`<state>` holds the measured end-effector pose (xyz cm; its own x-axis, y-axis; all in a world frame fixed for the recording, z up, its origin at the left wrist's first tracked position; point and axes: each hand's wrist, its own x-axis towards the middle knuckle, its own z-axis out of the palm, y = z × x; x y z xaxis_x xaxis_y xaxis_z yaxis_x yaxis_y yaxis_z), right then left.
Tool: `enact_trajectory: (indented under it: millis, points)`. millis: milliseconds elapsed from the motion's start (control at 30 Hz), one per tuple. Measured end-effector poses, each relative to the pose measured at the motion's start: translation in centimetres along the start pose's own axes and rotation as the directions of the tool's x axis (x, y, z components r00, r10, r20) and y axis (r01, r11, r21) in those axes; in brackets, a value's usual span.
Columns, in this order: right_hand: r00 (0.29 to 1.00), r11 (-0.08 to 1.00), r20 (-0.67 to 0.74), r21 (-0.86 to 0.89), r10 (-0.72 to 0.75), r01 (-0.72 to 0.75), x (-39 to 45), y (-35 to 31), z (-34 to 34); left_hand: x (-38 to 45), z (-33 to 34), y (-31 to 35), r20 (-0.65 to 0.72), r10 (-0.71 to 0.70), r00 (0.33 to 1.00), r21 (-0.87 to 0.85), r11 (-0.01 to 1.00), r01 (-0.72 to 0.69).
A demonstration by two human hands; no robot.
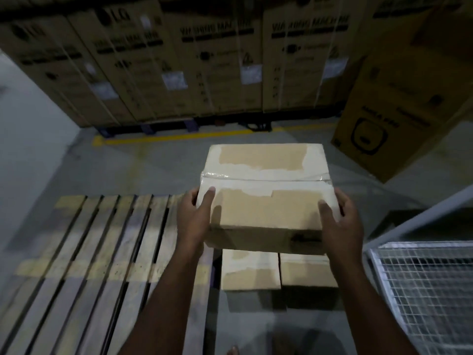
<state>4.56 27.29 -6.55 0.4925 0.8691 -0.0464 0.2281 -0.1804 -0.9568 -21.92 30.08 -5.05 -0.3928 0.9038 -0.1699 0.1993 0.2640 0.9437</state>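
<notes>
**Left hand**: grips the left near edge of the cardboard box, thumb laid on top, fingers wrapped round the side and out of sight.

**Right hand**: grips the opposite edge the same way, thumb on the lid, fingers hidden beneath.

**Cardboard box:** held level in the air between both hands, above and slightly beyond two lower boxes.
- Stiff corrugated walls; the surface is dry, patched with torn white label remains.
- Likely of moderate weight, as two hands carry it without visible strain.
- Best taken at the two side edges low down, as here, with support under the base.
- The clear tape across the top looks slick and offers poor purchase.

**Contents:** box sealed, nothing visible inside. Lower boxes are likewise closed and stand side by side, touching.

**Wooden pallet**: slatted, just left of the lower boxes.

**Wire cage**: at right; contents cannot be made out.

**Large printed cartons**: strapped, in a row behind the yellow floor line.
</notes>
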Motion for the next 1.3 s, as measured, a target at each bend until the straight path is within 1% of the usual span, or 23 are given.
enact_trajectory:
  millis: [100,200,300,400,467,600,667,767,867,967,1133,1200,1300]
  points:
    - [0.997,0.992,-0.067,0.112,-0.047,0.054,-1.6,-5.2,-3.6,-2.2,-1.3,5.4,0.028,0.120,0.992,-0.063,0.991,-0.118]
    - [0.983,0.981,-0.157,0.152,-0.094,0.118,-3.7,-9.2,-6.9,-4.3,-2.2,9.6,0.076,0.142,0.987,-0.177,0.976,-0.127]
    - [0.959,0.976,-0.251,0.140,-0.131,0.170,-6.6,-12.0,-9.6,-6.3,-2.8,12.2,0.182,0.167,0.969,-0.299,0.948,-0.108]
    - [0.927,0.967,-0.349,0.154,-0.139,0.203,-10.6,-13.1,-11.6,-8.3,-3.5,13.3,0.298,0.257,0.919,-0.345,0.927,-0.148]
    - [0.901,0.965,-0.415,0.162,-0.124,0.208,-13.4,-13.3,-13.0,-9.8,-3.8,13.7,0.348,0.310,0.885,-0.378,0.910,-0.170]
    - [0.848,0.966,-0.527,0.180,-0.063,0.184,-18.8,-13.1,-15.8,-12.7,-3.8,14.2,0.482,0.398,0.780,-0.429,0.884,-0.186]
    - [0.811,0.967,-0.583,0.174,-0.049,0.184,-21.6,-12.7,-17.3,-14.4,-3.4,14.5,0.514,0.421,0.747,-0.430,0.880,-0.201]
    - [0.725,0.973,-0.687,0.137,-0.043,0.187,-25.4,-12.1,-20.2,-17.9,-2.2,15.0,0.561,0.441,0.700,-0.434,0.877,-0.204]
    - [0.623,0.975,-0.781,0.110,-0.036,0.194,-29.3,-11.5,-23.7,-22.2,-0.8,15.7,0.617,0.492,0.614,-0.458,0.859,-0.228]
    - [0.528,0.973,-0.849,0.123,0.002,0.195,-33.6,-10.6,-27.2,-27.4,0.5,16.5,0.676,0.531,0.511,-0.480,0.843,-0.241]
    - [0.326,0.968,-0.945,0.115,0.037,0.224,-41.9,-9.2,-32.9,-37.1,1.9,17.0,0.746,0.590,0.307,-0.548,0.807,-0.220]
    - [0.255,0.969,-0.965,0.122,0.064,0.216,-45.7,-8.5,-35.2,-41.2,2.2,16.8,0.764,0.599,0.240,-0.569,0.800,-0.189]
    - [0.159,0.973,-0.985,0.093,0.059,0.213,-51.7,-7.5,-38.5,-47.5,2.4,15.9,0.796,0.587,0.146,-0.571,0.809,-0.140]
